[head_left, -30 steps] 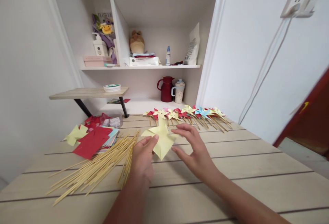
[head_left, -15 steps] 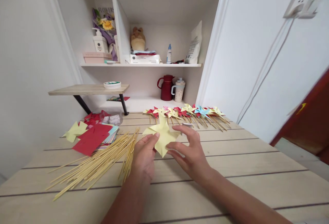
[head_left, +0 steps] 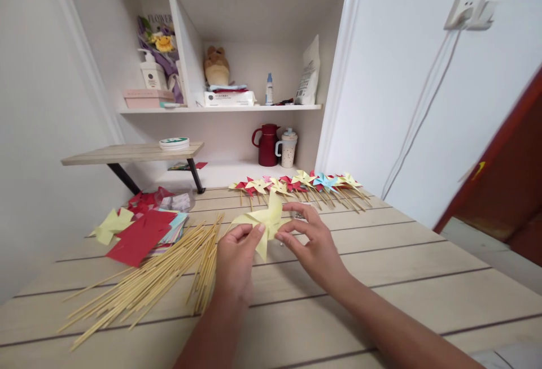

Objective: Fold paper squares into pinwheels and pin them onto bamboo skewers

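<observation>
A yellow paper pinwheel (head_left: 263,219) is held just above the wooden table (head_left: 381,278), partly folded. My left hand (head_left: 236,259) pinches its lower left flap between thumb and fingers. My right hand (head_left: 311,242) grips its right side, fingertips folding a flap inward. A loose pile of thin bamboo sticks (head_left: 148,281) lies just left of my left hand. A row of finished pinwheels on sticks (head_left: 300,185), red, yellow, blue and pink, lies along the table's far edge.
A stack of coloured paper squares with a red sheet (head_left: 141,236) on top sits at the left, with a cut yellow piece (head_left: 110,225) beside it. Behind stand a small raised shelf (head_left: 131,153), a red jug (head_left: 266,146) and a cup (head_left: 288,147). A red door (head_left: 503,177) stands right.
The yellow paper went from a flat open shape to a narrower folded one as my right hand closed in on it. The view shifted slightly to the right.
</observation>
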{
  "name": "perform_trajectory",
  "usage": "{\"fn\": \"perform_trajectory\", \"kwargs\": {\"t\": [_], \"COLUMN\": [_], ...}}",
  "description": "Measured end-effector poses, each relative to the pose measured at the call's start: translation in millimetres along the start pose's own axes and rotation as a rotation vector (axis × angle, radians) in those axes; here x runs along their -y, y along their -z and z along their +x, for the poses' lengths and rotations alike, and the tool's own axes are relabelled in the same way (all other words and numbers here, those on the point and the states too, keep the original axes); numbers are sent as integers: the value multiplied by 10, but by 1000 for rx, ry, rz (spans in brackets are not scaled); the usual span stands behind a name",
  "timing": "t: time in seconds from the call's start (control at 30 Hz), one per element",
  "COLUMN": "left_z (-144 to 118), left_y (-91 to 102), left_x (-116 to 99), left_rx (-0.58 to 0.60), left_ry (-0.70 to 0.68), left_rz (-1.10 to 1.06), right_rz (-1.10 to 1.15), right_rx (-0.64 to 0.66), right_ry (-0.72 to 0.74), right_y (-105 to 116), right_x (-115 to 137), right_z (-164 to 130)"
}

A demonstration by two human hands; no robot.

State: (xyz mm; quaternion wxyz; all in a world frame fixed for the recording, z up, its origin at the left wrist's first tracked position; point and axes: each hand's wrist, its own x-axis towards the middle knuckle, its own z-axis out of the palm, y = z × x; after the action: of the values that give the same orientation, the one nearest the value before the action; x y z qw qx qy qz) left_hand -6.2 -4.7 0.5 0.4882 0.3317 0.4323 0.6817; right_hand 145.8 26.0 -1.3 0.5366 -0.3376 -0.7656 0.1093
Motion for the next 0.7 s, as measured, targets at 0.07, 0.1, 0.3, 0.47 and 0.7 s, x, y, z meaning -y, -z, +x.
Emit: {"fn": "perform_trajectory", "kwargs": {"t": [0.07,0.1,0.3,0.47,0.7], "left_z": [-11,-17,-7,2,11], "left_y": [-10,-15,-4,9,1], "left_x": [-12,-19,0,32,44], "left_rx": [-11,-20,-28,-38,-38], "left_ry": [-4,-6,-31,-21,-27], "left_rz": [14,21,56,80,108], "right_rz": [3,5,-1,-3,3], "right_rx": [1,2,6,2,-1], "right_ry": [2,1,-24,-16,-18], "right_y": [0,0,17,25,16], "right_x": [-4,-5,-10,-19,-25], "right_z": [-5,-7,-1,6,9]}}
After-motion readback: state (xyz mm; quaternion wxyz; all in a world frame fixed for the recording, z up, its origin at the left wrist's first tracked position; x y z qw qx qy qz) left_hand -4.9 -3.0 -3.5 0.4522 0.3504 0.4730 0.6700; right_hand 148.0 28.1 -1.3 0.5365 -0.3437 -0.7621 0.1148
